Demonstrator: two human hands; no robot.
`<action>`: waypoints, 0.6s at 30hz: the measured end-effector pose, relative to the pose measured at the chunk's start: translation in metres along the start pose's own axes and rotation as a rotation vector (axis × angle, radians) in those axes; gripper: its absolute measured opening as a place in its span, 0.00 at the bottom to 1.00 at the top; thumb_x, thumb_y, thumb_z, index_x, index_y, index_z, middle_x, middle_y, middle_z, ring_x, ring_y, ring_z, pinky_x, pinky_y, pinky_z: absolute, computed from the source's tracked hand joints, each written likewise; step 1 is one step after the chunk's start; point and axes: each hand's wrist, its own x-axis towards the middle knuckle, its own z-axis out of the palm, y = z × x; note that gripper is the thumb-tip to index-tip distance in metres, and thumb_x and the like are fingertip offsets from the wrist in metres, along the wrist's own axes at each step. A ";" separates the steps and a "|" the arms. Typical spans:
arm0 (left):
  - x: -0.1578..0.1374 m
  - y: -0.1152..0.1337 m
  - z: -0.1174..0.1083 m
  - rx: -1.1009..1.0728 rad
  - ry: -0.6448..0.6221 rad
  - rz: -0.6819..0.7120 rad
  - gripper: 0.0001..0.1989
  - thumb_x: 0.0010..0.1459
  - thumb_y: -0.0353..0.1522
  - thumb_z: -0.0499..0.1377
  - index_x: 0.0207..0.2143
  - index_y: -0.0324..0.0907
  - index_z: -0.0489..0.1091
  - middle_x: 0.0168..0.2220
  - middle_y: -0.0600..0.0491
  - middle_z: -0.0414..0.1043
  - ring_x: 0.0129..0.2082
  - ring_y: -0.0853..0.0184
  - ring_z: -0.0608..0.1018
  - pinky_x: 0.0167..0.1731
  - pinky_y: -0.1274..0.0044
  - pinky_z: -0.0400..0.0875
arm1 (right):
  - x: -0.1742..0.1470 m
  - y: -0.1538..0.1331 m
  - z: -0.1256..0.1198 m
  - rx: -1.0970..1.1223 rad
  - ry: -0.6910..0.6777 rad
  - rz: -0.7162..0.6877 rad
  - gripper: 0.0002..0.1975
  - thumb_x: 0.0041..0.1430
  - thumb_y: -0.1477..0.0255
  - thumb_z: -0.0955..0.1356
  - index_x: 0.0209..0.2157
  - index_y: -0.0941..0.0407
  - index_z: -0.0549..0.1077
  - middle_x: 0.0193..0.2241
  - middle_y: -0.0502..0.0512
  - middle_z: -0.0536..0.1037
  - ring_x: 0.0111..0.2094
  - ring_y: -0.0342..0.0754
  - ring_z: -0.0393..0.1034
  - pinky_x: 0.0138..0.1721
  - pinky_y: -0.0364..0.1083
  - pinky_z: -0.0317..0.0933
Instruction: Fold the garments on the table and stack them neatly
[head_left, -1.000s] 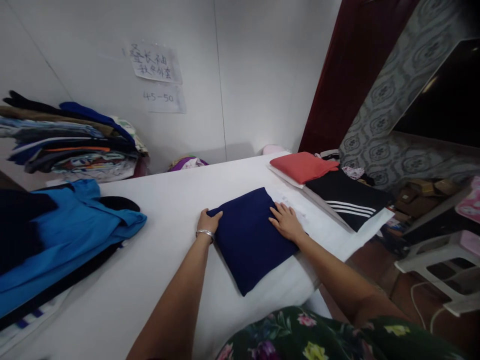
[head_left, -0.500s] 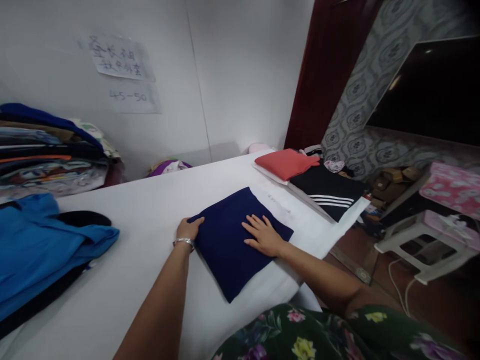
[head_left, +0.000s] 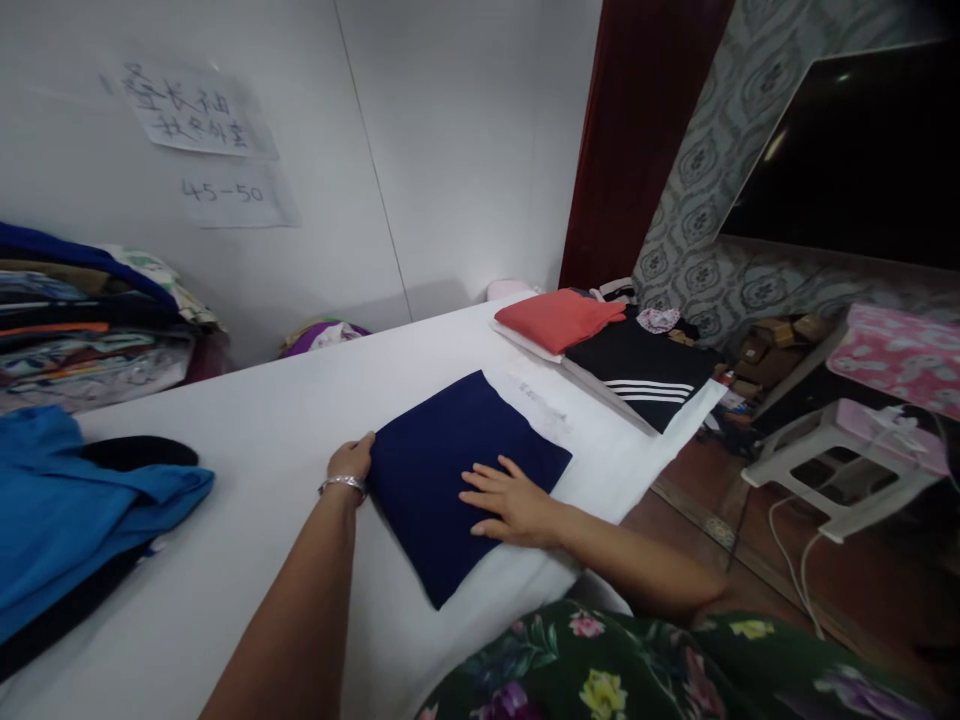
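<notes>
A navy garment (head_left: 431,470), folded into a flat, roughly four-sided bundle, is lying on the white table (head_left: 262,510), with one corner pointing back toward the person. The left hand (head_left: 351,462) is touching the garment's left corner; its thumb is showing near the edge, but its other fingers are mostly hidden, so I cannot tell whether it is pinching the cloth. The right hand (head_left: 517,505) is resting palm down on the right part of the garment, fingers spread. A silvery bracelet (head_left: 343,484) is circling the left wrist. Just beyond the garment's right side, faint dark marks (head_left: 544,398) are showing on the white surface (too blurred to read).

Farther off, toward the table's far right, a coral-red garment (head_left: 555,318) is lying folded beside a black garment (head_left: 630,365), whose three white stripes are running across its near part. On the left, a bright blue garment (head_left: 82,510) is lying loosely over something black. Behind it, a tall stack of clothes (head_left: 82,320) is standing near the wall, where two handwritten papers (head_left: 199,110) are hanging, the lower one reading "45-50".

On the right, a pale stool (head_left: 847,460) is standing on the floor, and a large dark screen (head_left: 855,160) is hanging against patterned wallpaper (head_left: 694,160). The person is wearing a dark green floral top (head_left: 555,660).
</notes>
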 end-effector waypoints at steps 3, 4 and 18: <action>-0.002 0.001 -0.001 0.027 -0.017 -0.013 0.15 0.54 0.41 0.54 0.25 0.40 0.70 0.39 0.39 0.77 0.43 0.53 0.76 0.42 0.69 0.68 | -0.011 0.035 -0.012 -0.046 0.173 0.175 0.24 0.64 0.58 0.61 0.58 0.52 0.65 0.62 0.58 0.60 0.65 0.55 0.45 0.63 0.63 0.31; -0.003 0.002 -0.001 0.031 -0.017 -0.012 0.15 0.55 0.41 0.53 0.25 0.40 0.70 0.40 0.39 0.77 0.44 0.53 0.76 0.42 0.69 0.68 | -0.016 0.050 -0.017 -0.053 0.237 0.272 0.24 0.63 0.60 0.62 0.58 0.53 0.65 0.62 0.59 0.59 0.65 0.57 0.45 0.63 0.63 0.33; -0.024 0.010 -0.011 -0.010 0.039 -0.035 0.18 0.54 0.45 0.55 0.25 0.39 0.73 0.33 0.43 0.78 0.40 0.54 0.78 0.39 0.70 0.70 | -0.007 0.145 -0.048 1.044 0.415 0.843 0.55 0.41 0.64 0.76 0.66 0.59 0.48 0.60 0.68 0.62 0.56 0.56 0.63 0.54 0.50 0.59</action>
